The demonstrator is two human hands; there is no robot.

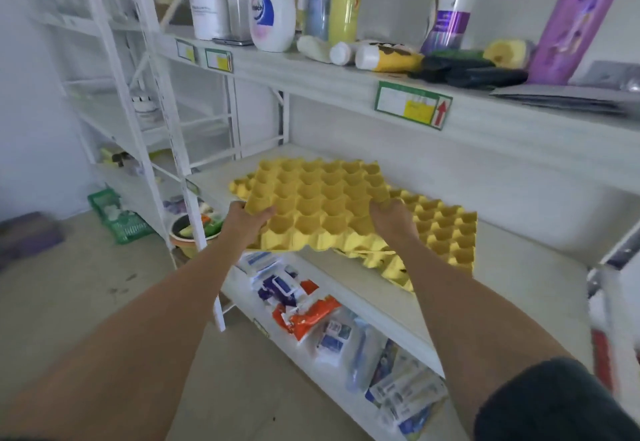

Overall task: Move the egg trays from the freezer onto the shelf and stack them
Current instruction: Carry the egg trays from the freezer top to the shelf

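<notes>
White metal shelving (502, 219) fills the room, with a pale floor seen below it. On the middle board, a yellow moulded-pulp egg tray (446, 232) is laid flat, its near corner overhanging the front edge of the board. A second yellow moulded-pulp egg tray (318, 198) is held above it, tilted and shifted to the left, so that the lower tray is only partly covered. The upper tray's near left corner is gripped by the left hand (247, 220), thumb on top and fingers curled beneath. Its near right edge is clasped by the right hand (393, 219), fingers closed over the rim. On the upper board, bottles are ranged, among them a white detergent bottle (273, 11) and a purple bottle (576, 21). Packets in white, blue and orange (304, 312) are piled on the lower board. A green plastic basket (116, 215) is seen on the floor at the left.
</notes>
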